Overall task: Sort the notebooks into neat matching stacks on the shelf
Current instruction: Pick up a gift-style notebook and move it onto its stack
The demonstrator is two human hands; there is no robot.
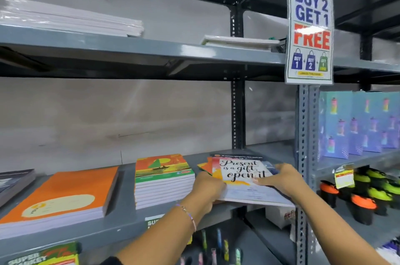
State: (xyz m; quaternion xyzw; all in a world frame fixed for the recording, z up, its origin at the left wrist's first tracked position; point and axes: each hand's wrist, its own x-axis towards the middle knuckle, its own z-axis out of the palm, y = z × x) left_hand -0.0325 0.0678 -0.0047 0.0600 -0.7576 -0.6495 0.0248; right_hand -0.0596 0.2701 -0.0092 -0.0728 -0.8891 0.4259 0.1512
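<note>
Nearest, two bare forearms are seen reaching up and away toward the grey shelf [121, 224], the left one wearing a thin bracelet [188, 214]. The left hand [206, 188] is closed around the near left corner of a loose pile of notebooks [246, 175], its fingers hidden under the pile. The right hand [279, 178] is laid flat across the pile's right side, fingers spread on the top cover, thumb pointing left; whether anything is pinched beneath it cannot be told. The pile is held between the two hands, so neither is clearly nearer to it. Its near edge is pushed out past the shelf's front lip, and its long axis runs near to far, slightly skewed to the right. The top cover carries a script motto; underneath, orange and dark covers are fanned out at the far left corner, so the pile is judged not yet squared.

Just left of the pile a tidy stack of sailboat notebooks [163, 178] is set, close to the left hand but apart from it. Farther left an orange stack [62, 195] is lying, well apart. The coming move is judged to turn on sliding the pile away from the lip and twisting it parallel with those stacks
</note>
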